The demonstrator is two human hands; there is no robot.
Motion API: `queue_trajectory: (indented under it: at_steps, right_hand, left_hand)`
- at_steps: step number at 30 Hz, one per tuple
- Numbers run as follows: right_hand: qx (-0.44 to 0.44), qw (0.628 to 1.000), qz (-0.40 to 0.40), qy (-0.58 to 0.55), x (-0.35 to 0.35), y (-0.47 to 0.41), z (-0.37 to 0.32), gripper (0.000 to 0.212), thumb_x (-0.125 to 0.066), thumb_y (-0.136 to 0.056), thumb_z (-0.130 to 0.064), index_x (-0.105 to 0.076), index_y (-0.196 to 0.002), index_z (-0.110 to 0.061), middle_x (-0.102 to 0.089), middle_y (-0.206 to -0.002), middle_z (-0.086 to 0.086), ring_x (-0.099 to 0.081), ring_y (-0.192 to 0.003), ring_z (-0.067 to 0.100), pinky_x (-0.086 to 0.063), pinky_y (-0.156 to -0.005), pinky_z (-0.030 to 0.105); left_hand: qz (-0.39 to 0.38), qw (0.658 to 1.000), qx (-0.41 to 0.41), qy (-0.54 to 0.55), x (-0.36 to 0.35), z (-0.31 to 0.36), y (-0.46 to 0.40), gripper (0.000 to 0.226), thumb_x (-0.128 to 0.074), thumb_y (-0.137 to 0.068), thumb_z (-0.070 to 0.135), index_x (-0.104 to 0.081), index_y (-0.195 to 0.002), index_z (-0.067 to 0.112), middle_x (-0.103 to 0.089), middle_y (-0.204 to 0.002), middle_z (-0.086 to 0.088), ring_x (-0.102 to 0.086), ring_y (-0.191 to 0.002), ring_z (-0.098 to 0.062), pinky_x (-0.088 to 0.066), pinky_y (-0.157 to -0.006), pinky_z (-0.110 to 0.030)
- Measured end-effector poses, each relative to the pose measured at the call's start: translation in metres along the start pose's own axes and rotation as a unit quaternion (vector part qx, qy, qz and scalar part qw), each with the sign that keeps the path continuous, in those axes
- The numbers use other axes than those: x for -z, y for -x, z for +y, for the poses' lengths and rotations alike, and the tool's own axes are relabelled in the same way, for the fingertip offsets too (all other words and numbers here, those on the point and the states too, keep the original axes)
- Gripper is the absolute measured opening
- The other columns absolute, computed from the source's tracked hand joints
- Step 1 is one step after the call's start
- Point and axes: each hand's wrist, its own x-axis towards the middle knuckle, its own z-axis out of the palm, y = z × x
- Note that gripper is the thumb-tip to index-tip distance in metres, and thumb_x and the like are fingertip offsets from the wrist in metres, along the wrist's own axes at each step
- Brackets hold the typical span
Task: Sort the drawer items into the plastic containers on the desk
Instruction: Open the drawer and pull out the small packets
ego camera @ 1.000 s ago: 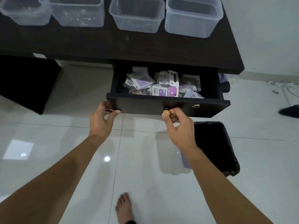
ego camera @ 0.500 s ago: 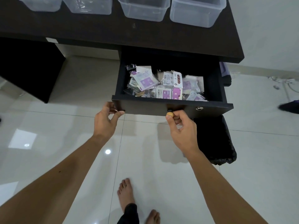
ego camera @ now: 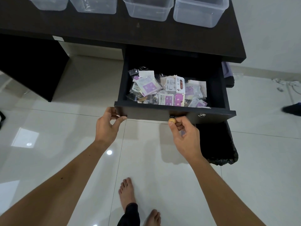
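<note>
A black drawer (ego camera: 146,111) stands pulled out from under the dark desk (ego camera: 162,35). Inside lies a heap of small plastic packets (ego camera: 167,90), many white and purple, one labelled sticky note. My left hand (ego camera: 106,126) grips the drawer front's left corner. My right hand (ego camera: 184,136) pinches the round wooden knob (ego camera: 171,120) at the front's middle. Several clear plastic containers (ego camera: 149,8) stand in a row on the desk top, cut off by the frame's top edge.
A black bin (ego camera: 216,144) lined with a bag stands on the white tiled floor under the drawer's right end. My bare feet (ego camera: 127,193) are below. A dark desk panel (ego camera: 32,67) sits left. Cables (ego camera: 288,84) lie at far right.
The drawer has slid further out toward me, showing more of the packets. Both hands kept their hold and came back with it. The view has tilted down, and the containers have shifted up.
</note>
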Motion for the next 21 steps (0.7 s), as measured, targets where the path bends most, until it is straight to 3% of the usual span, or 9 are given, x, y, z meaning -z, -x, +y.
queue_trajectory:
  at_steps: [4,8,14,18,21]
  right_hand:
    - [-0.003,1.0,-0.014,0.009,0.002,-0.001,0.002,0.017,-0.071,-0.099,-0.035,-0.069,-0.1,-0.018,-0.071,-0.083,-0.012,-0.066,-0.081,0.005,-0.046,-0.07,0.007]
    - [-0.033,0.999,-0.007,-0.001,-0.001,0.003,0.001,0.015,-0.072,-0.098,-0.036,-0.071,-0.104,-0.021,-0.072,-0.088,-0.015,-0.065,-0.084,0.005,-0.046,-0.069,0.008]
    - [-0.049,0.999,0.012,-0.014,0.005,0.011,-0.009,0.023,-0.072,-0.098,-0.038,-0.075,-0.112,-0.02,-0.073,-0.094,-0.016,-0.066,-0.084,0.004,-0.048,-0.071,0.009]
    - [0.007,0.994,0.106,-0.008,0.039,0.012,-0.021,0.02,-0.071,-0.097,-0.034,-0.074,-0.109,-0.018,-0.071,-0.091,-0.007,-0.066,-0.079,0.014,-0.058,-0.073,0.032]
    - [0.046,0.983,0.171,0.053,0.077,-0.005,-0.025,0.025,-0.073,-0.096,-0.038,-0.073,-0.11,-0.017,-0.063,-0.097,-0.001,-0.062,-0.087,0.019,-0.055,-0.078,0.035]
  left_hand:
    - [-0.005,1.0,0.004,0.003,0.003,0.004,0.002,0.031,-0.08,-0.093,0.028,-0.06,-0.116,0.021,-0.073,-0.103,0.006,-0.069,-0.099,-0.015,-0.046,-0.084,-0.013]
    - [-0.01,1.0,0.013,0.013,0.008,0.005,0.007,0.029,-0.078,-0.094,0.028,-0.062,-0.118,0.021,-0.074,-0.109,0.006,-0.069,-0.108,-0.015,-0.053,-0.102,-0.033]
    - [-0.003,0.999,-0.025,0.029,0.03,0.013,0.011,0.054,-0.078,-0.093,0.039,-0.056,-0.135,0.013,-0.066,-0.128,0.004,-0.062,-0.12,-0.017,-0.048,-0.107,-0.031]
    - [-0.007,0.993,-0.069,0.094,0.048,0.034,0.001,0.07,-0.056,-0.093,0.063,-0.052,-0.141,0.012,-0.062,-0.144,0.0,-0.057,-0.135,-0.017,-0.045,-0.119,-0.042]
    - [-0.044,0.989,-0.084,0.109,0.054,0.059,-0.016,0.08,-0.056,-0.09,0.067,-0.046,-0.152,0.017,-0.053,-0.155,0.003,-0.049,-0.145,-0.013,-0.038,-0.125,-0.042]
